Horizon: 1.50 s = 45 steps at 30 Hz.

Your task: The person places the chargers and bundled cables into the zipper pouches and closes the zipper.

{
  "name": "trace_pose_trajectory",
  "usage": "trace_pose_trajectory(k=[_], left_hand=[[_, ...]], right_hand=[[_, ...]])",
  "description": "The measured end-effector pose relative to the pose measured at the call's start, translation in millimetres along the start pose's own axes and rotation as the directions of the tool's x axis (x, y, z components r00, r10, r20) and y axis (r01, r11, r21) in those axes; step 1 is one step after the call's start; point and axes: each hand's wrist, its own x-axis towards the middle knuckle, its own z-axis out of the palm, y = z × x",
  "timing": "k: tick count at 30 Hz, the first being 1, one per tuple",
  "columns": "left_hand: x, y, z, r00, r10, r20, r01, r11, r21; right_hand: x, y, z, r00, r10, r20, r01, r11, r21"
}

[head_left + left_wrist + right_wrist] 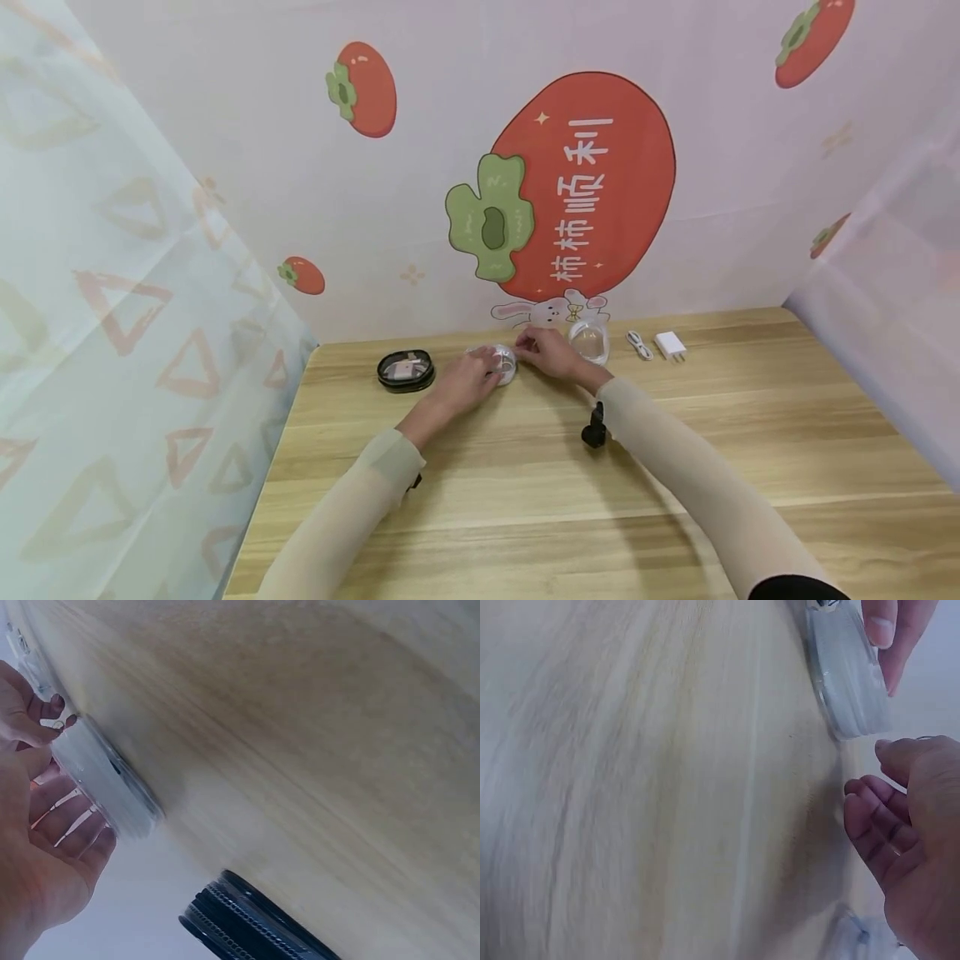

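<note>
My left hand (468, 382) holds a small round clear zip pouch (504, 367) with a whitish band, close to the back wall. The left wrist view shows the fingers curled along the side of the pouch (109, 784). On the pouch's right, my right hand (551, 352) has its fingertips by the edge. In the right wrist view the right hand (919, 817) has bent fingers, with a gap between the thumb and the lower fingers. Whether thumb and index finger pinch a small pull at the edge is too unclear to tell.
A black-edged clear pouch (405, 371) with a pale item inside lies on the left. Right of the hands are another round white-edged pouch (589, 342), a coiled white cable (639, 345) and a white plug charger (670, 343). The wooden table (525, 517) meets the printed wall behind.
</note>
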Motion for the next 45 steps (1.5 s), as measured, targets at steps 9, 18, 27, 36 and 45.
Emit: trace_pose_trajectory(k=[9,18,27,36,45], left_hand=[[14.7,10.4,-9.6,0.998,-0.062,-0.032,0.061,0.997,-0.040],[32.2,23.1,-14.5,0.997,-0.074,-0.037,0.071,0.996,-0.060],[49.9,39.6,-14.9,0.998,-0.063,-0.006,0.062,0.994,-0.089],[67.0,55.3,-12.6,0.997,-0.069,0.038,0.072,0.994,-0.084],[78.2,73.6,-2.9,0.996,-0.061,0.066,0.070,0.988,-0.141]], right_hand=[[-14.4,-11,-28,1.000,0.004,0.020,-0.002,0.996,-0.088],[-31.0,-7,-59,0.998,-0.068,-0.012,0.065,0.985,-0.160],[-48.4,5,-83,0.997,-0.075,-0.002,0.073,0.975,-0.209],[-65.2,27,-112,0.994,-0.101,-0.042,0.087,0.960,-0.267],[-75.3,48,-131,1.000,-0.020,0.000,0.018,0.940,-0.342]])
